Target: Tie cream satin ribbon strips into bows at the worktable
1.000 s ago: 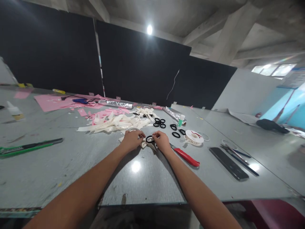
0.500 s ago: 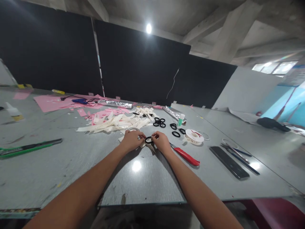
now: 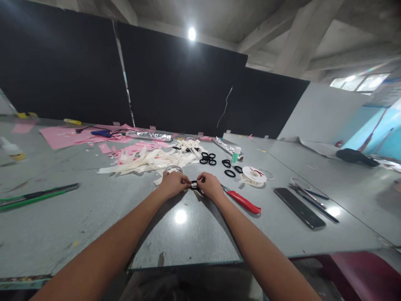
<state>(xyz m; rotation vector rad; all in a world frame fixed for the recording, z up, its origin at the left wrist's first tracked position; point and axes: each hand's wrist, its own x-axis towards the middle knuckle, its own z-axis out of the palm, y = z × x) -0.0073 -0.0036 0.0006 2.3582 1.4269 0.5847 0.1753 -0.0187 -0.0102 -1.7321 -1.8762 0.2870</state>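
Between my hands is a black ring [image 3: 194,187], perhaps a hair tie, just above the grey table [image 3: 175,238]. My left hand [image 3: 173,184] pinches its left side, and my right hand [image 3: 209,184] pinches its right side. A pale strip [image 3: 199,193] hangs at the ring, partly hidden by my fingers. More black rings [image 3: 208,159] lie beyond my right hand, with a loose one [image 3: 229,173] nearer. A red-handled cutting tool [image 3: 243,202] lies right of my right wrist. Behind my left hand sits a pale ring-shaped roll [image 3: 173,169].
A heap of cream ribbon strips [image 3: 150,161] and pink paper scraps [image 3: 69,136] spreads at the back left. To the right are a ribbon spool [image 3: 254,175], a glue stick [image 3: 236,155], a phone [image 3: 299,207] and scissors [image 3: 308,196]. A green cutter [image 3: 37,196] lies far left.
The view has shifted slightly. My hands are a little closer together on the black ring, and my fingers now cover more of it. The pale strip under it shows less.
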